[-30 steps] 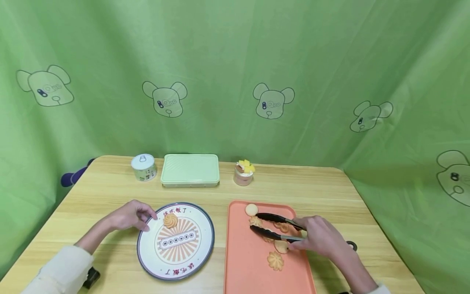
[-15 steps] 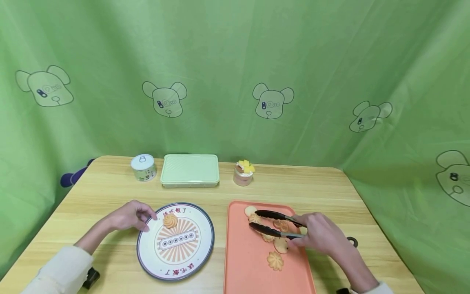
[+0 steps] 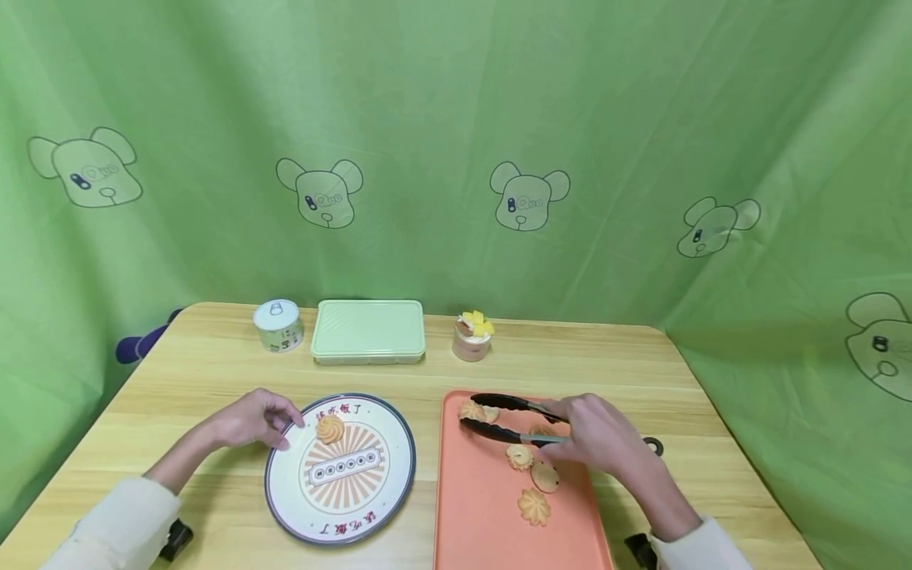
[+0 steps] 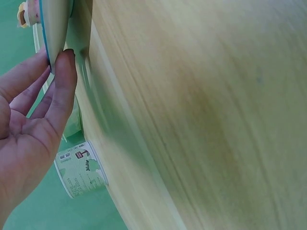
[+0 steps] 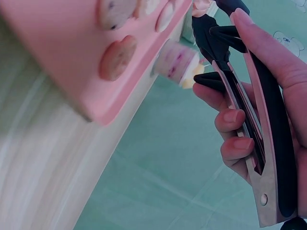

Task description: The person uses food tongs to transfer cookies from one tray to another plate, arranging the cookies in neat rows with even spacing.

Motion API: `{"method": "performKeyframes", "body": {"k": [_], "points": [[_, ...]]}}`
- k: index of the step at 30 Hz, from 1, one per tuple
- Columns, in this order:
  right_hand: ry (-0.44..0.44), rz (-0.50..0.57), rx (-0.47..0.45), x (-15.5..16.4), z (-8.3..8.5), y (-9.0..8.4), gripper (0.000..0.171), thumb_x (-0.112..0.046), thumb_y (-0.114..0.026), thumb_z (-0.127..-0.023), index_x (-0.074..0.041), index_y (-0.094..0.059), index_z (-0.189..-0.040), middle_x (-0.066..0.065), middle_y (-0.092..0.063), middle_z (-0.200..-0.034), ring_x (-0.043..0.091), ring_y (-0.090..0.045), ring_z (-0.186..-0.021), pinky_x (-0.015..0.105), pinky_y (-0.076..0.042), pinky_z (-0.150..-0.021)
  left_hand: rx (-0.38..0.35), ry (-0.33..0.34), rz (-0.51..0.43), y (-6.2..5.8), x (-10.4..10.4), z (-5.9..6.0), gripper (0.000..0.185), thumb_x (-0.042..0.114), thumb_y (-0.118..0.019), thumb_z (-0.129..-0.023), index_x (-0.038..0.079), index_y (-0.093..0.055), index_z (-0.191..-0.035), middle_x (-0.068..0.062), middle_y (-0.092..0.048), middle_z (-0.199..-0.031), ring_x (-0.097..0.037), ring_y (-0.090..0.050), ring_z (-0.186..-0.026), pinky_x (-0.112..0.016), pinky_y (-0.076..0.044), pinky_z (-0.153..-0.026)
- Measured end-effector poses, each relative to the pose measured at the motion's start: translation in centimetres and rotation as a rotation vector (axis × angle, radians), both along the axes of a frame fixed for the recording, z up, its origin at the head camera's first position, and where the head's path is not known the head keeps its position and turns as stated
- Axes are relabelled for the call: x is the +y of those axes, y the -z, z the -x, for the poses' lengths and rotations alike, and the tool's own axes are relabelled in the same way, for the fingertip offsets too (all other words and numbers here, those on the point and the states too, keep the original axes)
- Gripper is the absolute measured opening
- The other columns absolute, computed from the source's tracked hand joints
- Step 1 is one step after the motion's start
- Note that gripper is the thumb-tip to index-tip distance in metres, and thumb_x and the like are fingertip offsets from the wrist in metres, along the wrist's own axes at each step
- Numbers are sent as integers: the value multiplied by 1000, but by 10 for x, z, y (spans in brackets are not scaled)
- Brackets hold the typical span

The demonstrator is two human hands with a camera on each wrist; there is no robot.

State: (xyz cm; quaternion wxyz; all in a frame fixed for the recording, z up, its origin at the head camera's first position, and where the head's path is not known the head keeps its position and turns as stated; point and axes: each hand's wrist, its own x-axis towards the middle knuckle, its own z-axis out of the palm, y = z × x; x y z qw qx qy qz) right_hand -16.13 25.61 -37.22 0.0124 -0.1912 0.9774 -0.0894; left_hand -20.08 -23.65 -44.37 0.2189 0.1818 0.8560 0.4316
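1. The tongs (image 3: pixel 507 418) lie in the right hand (image 3: pixel 594 440), whose fingers and thumb are curled round the handle end; the black tips reach out left of the hand, over the far left corner of the tray (image 3: pixel 470 507).
2. The two tips stand apart, one on each side of a cookie (image 3: pixel 472 411) that sits at that far corner of the tray. Whether the tips touch it cannot be told from the head view.
3. In the right wrist view the fingers (image 5: pixel 233 125) wrap one arm of the tongs (image 5: pixel 259 120) while the thumb presses along the other.
4. Nearer on the tray, just below the tongs and the hand, lie three more cookies: one with a dark centre (image 3: pixel 520 456), a round one (image 3: pixel 545 476) touching it, and a flower-shaped one (image 3: pixel 533 506) nearest the person.
5. The left hand (image 3: pixel 251 418) rests on the surface (image 3: pixel 214 356) at the left rim of the plate (image 3: pixel 388 491), fingers relaxed and straight, with fingertips touching the rim; the left wrist view shows a fingertip (image 4: pixel 64 60) against the plate's edge (image 4: pixel 53 28).
6. A swirl cookie (image 3: pixel 331 428) lies on the far part of the plate, near that hand.
7. Along the far edge of the surface stand a can (image 3: pixel 278 324), a green box (image 3: pixel 369 330) and a dessert cup (image 3: pixel 473 336).
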Motion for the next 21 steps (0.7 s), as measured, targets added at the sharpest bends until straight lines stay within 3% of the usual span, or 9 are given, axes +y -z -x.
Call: {"method": "performKeyframes", "body": {"k": [5,10,13,17,21], "points": [[-56,-18,52,-17,10,-2,66,-45,-81,-66,-7,-66,-118,9,-73,-101,15,-66,-77,30,-51,-64,-3,-6,-2,0,0,0,33,1,-75,-68,-1,-68,-100,-8,-63,-83,-17,-53,-76,-23,-48,-64],[-97,-1,65,-38,18,-3,66,-46,-81,-66,-5,-67,-116,9,-73,-102,21,-69,-86,34,-55,-70,2,-6,3,0,-1,0,33,2,-75,-68,-1,-68,-101,-8,-63,-84,-16,-53,-76,-22,-49,-64],[-103,9,56,-51,21,-4,66,-45,-82,-65,-6,-67,-116,9,-72,-104,19,-68,-84,31,-53,-69,6,-3,4,1,-1,0,33,2,-75,-68,0,-68,-101,-9,-64,-85,-17,-54,-77,-23,-49,-65],[-106,21,32,-68,25,-3,66,-45,-83,-64,-8,-67,-117,8,-72,-108,9,-59,-71,27,-48,-65,4,-5,2,1,0,-1,33,2,-75,-69,0,-68,-100,-9,-64,-85,-18,-55,-78,-23,-50,-66],[-147,28,48,-84,30,1,64,-45,-82,-65,-9,-68,-116,6,-72,-107,10,-60,-70,29,-51,-66,2,-6,5,0,0,-1,32,2,-75,-69,1,-68,-100,-9,-64,-85,-18,-55,-78,-23,-50,-66]]}}
